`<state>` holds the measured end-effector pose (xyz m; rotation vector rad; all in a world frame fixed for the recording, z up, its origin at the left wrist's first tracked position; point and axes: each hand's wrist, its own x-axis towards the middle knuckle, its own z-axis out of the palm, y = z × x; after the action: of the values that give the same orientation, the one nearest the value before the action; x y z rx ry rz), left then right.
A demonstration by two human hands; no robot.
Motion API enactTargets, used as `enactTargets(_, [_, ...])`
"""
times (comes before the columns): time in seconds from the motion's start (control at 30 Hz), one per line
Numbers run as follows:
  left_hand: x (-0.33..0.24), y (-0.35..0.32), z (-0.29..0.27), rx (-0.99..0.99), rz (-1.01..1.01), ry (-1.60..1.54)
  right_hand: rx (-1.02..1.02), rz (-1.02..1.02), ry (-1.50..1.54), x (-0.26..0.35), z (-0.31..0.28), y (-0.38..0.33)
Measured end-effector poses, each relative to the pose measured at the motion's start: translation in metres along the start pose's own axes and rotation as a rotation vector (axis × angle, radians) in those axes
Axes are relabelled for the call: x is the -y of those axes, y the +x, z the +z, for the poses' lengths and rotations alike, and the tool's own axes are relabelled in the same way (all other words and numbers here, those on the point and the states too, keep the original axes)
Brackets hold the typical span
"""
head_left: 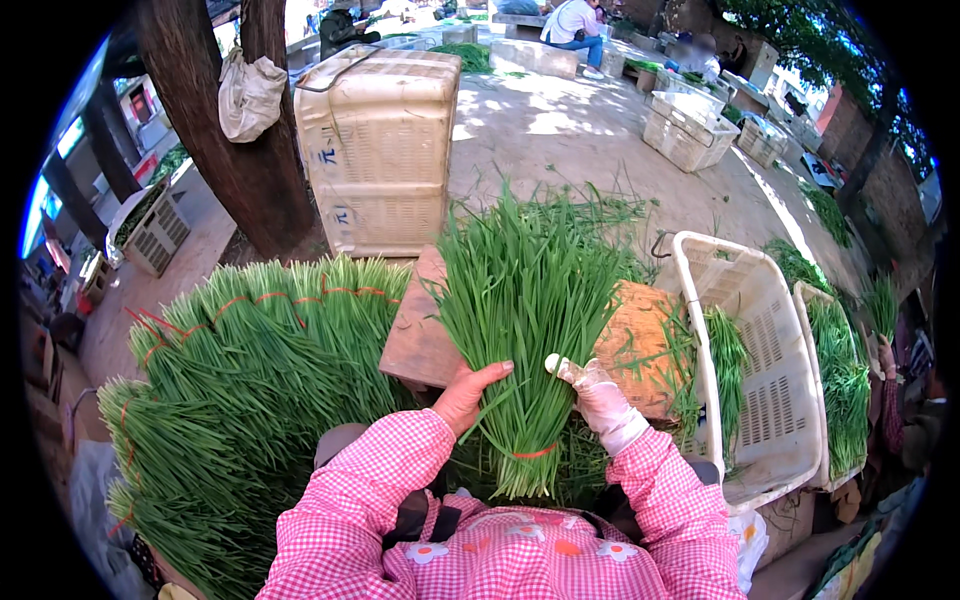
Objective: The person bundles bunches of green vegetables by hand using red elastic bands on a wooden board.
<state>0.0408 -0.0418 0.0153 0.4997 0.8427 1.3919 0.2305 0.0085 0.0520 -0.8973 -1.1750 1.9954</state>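
A large bunch of garlic chives [530, 290] stands in front of me between both hands. Its leaf tips point away, and its pale cut ends, bound by a reddish band [534, 453], face me. My bare left hand [465, 397] grips its left side, thumb lying across the leaves. On the opposite side my right hand [600, 402], in a whitish glove, closes round the stems with its thumb on the front. Behind the bunch, wooden boards show at the left [412, 335] and right [645, 350], the right one strewn with loose leaves.
Many banded chive bunches [270, 370] are stacked at my left. A plastic crate [760, 380] holding some chives stands at my right, beside another filled crate [838, 385]. An upended crate [385, 150] and a tree trunk [225, 130] stand ahead. Other people sit farther off.
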Motion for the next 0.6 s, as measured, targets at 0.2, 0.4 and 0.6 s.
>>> enactTargets(0.2, [0.011,-0.002,-0.011,0.115,0.021,0.284,-0.208,-0.234,-0.104,-0.004,0.014,0.001])
enactTargets(0.4, [-0.003,-0.009,-0.005,-0.006,-0.054,0.048,-0.262,0.041,0.300,0.000,-0.024,0.011])
enactTargets(0.6, [0.000,-0.005,-0.009,0.003,0.007,0.136,-0.519,-0.392,0.005,0.036,-0.044,0.016])
